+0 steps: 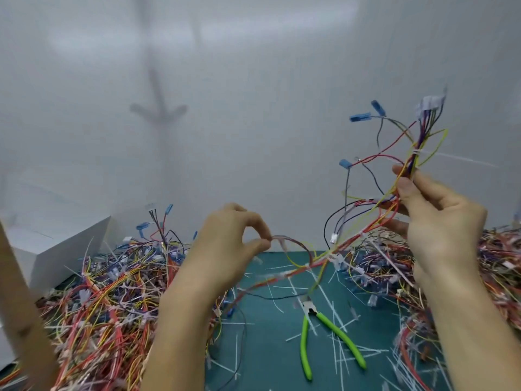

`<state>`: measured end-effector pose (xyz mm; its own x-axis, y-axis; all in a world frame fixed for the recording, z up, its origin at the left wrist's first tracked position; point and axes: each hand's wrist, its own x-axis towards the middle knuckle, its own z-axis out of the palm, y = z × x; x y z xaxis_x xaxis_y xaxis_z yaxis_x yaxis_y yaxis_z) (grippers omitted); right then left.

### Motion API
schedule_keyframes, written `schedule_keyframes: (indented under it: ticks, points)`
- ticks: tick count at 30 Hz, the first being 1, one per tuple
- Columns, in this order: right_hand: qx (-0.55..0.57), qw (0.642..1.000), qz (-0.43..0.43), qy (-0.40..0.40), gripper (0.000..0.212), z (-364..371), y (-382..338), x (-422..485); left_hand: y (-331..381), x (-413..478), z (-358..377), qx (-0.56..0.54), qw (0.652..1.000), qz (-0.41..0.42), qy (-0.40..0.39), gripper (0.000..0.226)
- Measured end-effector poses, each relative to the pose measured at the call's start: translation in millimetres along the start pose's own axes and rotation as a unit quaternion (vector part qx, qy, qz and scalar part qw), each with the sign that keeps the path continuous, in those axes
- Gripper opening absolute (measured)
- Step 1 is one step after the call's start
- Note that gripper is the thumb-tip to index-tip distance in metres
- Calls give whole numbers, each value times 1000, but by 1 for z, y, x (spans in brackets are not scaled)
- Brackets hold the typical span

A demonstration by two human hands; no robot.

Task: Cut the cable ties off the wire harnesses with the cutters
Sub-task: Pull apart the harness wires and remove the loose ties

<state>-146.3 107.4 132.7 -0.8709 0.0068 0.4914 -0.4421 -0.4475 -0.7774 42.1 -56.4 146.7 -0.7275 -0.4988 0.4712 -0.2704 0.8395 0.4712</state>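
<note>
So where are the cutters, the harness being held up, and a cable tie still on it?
cutters point(311, 312): head view, pivot above the green handles.
held harness point(422, 133): head view, wire bundle below its white connector.
cable tie point(417, 151): head view, its knot round the bundle.

Nothing in the view can be read: no text, label, brand, number or sign. The white box point(56, 249) at the left edge shows only plain faces. The cutters point(311, 311), lying in the lower middle of the frame, have green handles on which no marking can be made out. The white connector point(430, 104) at the top of the wire harness point(414, 160), in the upper right, is too blurred to tell whether it bears any print.
</note>
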Motion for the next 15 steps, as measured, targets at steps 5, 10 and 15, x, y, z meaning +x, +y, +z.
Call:
schedule_keyframes:
  ticks: [5, 10, 15]
  points:
    - [-16, 999, -45, 2, 16, -5, -3, 3, -19, -2, 2, 86, 983, -91, -138, 21]
    - [-51, 996, -79, 9, 26, -5, 2, 6, -31, -6, -3, 80, 962, -106, -237, 13]
    - [-94, 991, -96, -10, 22, -3, -4, 0, -34, -2, -8, 36, 993, -62, -92, 16]
